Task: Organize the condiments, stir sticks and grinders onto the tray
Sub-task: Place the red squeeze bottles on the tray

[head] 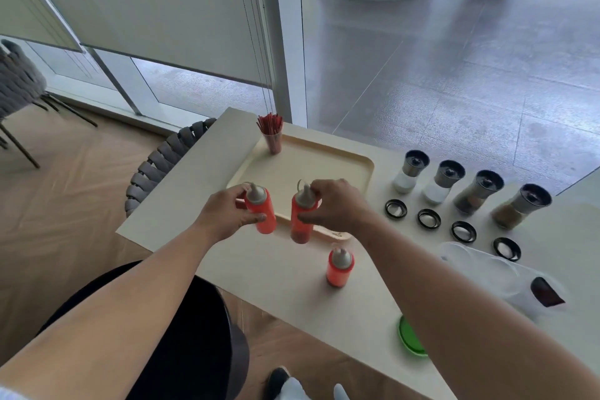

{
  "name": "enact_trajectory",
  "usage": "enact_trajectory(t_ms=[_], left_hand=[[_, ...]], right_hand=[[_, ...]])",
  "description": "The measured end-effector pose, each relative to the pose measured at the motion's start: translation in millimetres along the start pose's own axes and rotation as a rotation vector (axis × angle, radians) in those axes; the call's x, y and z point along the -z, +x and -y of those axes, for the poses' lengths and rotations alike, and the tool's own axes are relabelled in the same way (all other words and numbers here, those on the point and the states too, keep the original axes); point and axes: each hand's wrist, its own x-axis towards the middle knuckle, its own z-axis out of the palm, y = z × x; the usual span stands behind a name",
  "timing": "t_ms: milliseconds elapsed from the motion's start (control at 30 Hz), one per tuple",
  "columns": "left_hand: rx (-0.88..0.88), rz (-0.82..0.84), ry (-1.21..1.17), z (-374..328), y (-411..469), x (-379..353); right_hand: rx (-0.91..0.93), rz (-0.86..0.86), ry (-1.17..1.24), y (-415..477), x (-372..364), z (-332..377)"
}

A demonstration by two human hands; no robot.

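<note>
the left hand [224, 216] grips one red squeeze bottle [260, 212] at the tray's near left corner, and the right hand [337, 206] pinches a second red bottle [300, 221] over the tray's [324, 169] near edge. a third bottle [339, 266] stands on the table [201, 178] just before the tray. a cup of red stir sticks [272, 133] stands in the tray's far left corner. four grinders [470, 193] line the table to the right, their black rings [451, 227] beside them.

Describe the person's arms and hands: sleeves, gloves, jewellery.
Both the left hand and right hand are bare: no gloves, rings or watch visible. The forearms are uncovered; a pale fabric sliver at the lower left corner may be a sleeve.
</note>
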Motion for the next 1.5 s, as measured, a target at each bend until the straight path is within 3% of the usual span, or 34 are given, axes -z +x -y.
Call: enact_trajectory(t_ms=[300, 767, 1500], left_hand=[[-0.076, -0.051, 0.012, -34.3, 81.8, -7.2], [-0.047, -0.132, -0.032, -21.4, 241.5, -42.8], [-0.059, -0.120, -0.069, -14.9, 285.9, -58.8]], right_hand=[[-0.061, -0.147, 0.127, 65.3, 25.6, -15.0], [-0.291, -0.265, 0.319, 196.4, 14.0, -54.1], [-0.323, -0.316, 0.324, 241.6, -19.5, -67.8]])
